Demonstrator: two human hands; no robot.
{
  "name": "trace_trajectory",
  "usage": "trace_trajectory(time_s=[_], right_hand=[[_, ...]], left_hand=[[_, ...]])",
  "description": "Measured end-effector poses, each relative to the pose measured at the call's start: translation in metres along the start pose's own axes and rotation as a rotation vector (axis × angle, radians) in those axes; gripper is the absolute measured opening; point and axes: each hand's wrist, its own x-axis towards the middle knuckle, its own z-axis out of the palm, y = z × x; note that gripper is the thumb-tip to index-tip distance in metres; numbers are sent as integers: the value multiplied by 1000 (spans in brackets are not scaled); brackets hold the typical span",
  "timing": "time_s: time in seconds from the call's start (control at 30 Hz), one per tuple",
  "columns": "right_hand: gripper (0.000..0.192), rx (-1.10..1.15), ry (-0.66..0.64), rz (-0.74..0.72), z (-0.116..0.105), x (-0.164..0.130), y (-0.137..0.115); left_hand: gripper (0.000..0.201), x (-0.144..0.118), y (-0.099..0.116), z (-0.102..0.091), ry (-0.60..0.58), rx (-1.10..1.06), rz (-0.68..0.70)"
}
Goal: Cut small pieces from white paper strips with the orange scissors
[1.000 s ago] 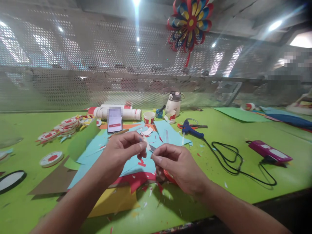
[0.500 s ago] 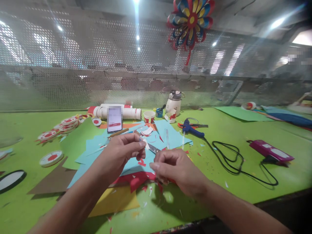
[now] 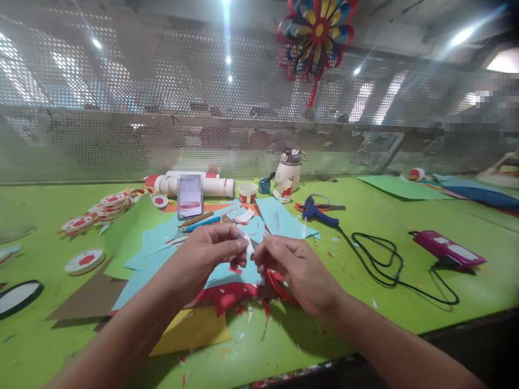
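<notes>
Closer hands (image 3: 251,254), pinched scrap hidden

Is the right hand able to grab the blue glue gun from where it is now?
Probably yes. The right hand is near the blue glue gun, which lies in the open on the green table with nothing over it. But its fingers are pinching a small paper piece with the left hand.
</notes>
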Motion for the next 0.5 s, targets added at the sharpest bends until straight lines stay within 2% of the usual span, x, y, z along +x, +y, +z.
trace_trajectory(time_s=[0.07,0.2,0.5], right_hand=[[37,8,-11,10,0,0,1],[28,-42,-47,95,0,0,0],[24,-15,-18,178,-4,5,6]], left_hand=[[16,1,-2,1,-33,29,-3],[13,3,-5,1,-69,57,0],[16,4,-6,3,-23,122,-31]])
